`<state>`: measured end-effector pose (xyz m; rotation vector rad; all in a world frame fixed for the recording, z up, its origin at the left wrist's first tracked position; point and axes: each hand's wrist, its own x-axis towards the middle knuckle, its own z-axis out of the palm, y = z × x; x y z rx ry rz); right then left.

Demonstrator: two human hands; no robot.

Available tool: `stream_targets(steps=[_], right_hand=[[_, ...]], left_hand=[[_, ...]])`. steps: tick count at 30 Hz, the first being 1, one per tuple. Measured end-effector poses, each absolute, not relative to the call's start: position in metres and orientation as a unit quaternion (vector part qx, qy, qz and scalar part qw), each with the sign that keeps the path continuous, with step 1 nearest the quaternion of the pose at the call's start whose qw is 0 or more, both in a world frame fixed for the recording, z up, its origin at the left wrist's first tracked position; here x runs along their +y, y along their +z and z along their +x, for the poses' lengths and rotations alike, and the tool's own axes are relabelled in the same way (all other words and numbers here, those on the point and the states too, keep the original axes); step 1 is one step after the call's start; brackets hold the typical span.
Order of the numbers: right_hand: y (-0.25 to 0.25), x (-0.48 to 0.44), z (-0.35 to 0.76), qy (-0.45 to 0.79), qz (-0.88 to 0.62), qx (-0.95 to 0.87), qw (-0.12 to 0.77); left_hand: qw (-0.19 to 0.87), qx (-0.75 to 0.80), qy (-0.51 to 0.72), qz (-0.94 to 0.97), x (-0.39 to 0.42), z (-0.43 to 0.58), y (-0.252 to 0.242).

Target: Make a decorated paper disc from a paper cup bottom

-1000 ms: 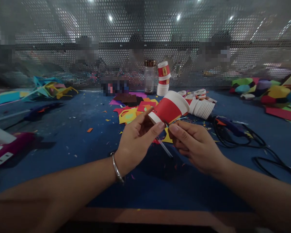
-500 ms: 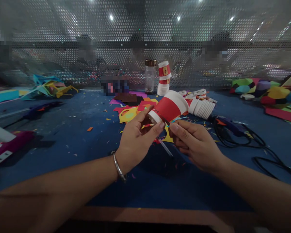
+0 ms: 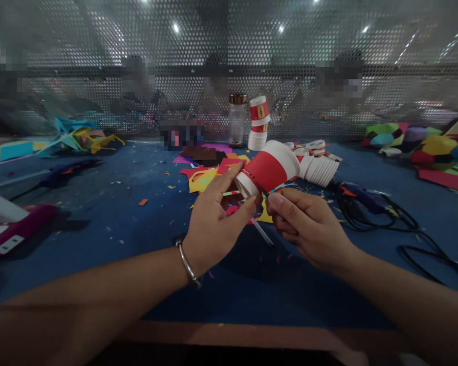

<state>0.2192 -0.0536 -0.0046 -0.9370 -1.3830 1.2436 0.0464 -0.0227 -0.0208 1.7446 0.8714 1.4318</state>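
Observation:
A red and white paper cup [image 3: 269, 170] is tilted in front of me, its wider white end up to the right. My left hand [image 3: 217, 223] is closed round its narrower end, thumb below and fingers behind. In my right hand [image 3: 305, 218], thumb and fingers pinch a thin dark tool [image 3: 264, 191], whose tip meets the cup's lower side. Most of that tool is hidden by my fingers, so I cannot tell its kind. Below the cup, a clear stick [image 3: 262, 232] lies on the blue table.
Coloured paper scraps [image 3: 202, 178] lie behind my hands. Stacked white cups [image 3: 318, 170] lie on their side, right of them. A glass bottle [image 3: 236, 122] stands beside a cup stack [image 3: 258, 124]. Glue guns [image 3: 362, 197] with cords and a purple power strip [image 3: 34, 226] flank the work area.
The cup has shifted slightly to the right and turned a little in my left hand. My left thumb has moved a little lower on it. My right hand is almost still.

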Motion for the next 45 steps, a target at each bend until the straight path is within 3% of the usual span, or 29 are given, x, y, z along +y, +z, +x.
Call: stream_targets(steps=[14,22,31,45], right_hand=[[-0.0024,-0.0513,0.2191,0.519,-0.391,-0.572,0.5],[-0.0058,-0.0516,0.219,0.521,-0.39,-0.569,0.503],[-0.0036,-0.0507,0.2192,0.519,-0.385,-0.574,0.503],[-0.0037,-0.0513,0.2184,0.514,-0.392,-0.576,0.5]], left_hand=[[0.395,0.333,0.559,0.649,-0.0237,0.0506,-0.0229],[0.279,0.338,0.557,0.705,-0.0191,0.0482,-0.0258],[0.303,0.347,0.567,0.683,-0.0235,0.0523,-0.0265],[0.213,0.367,0.538,0.728,-0.0227,0.0489,-0.0238]])
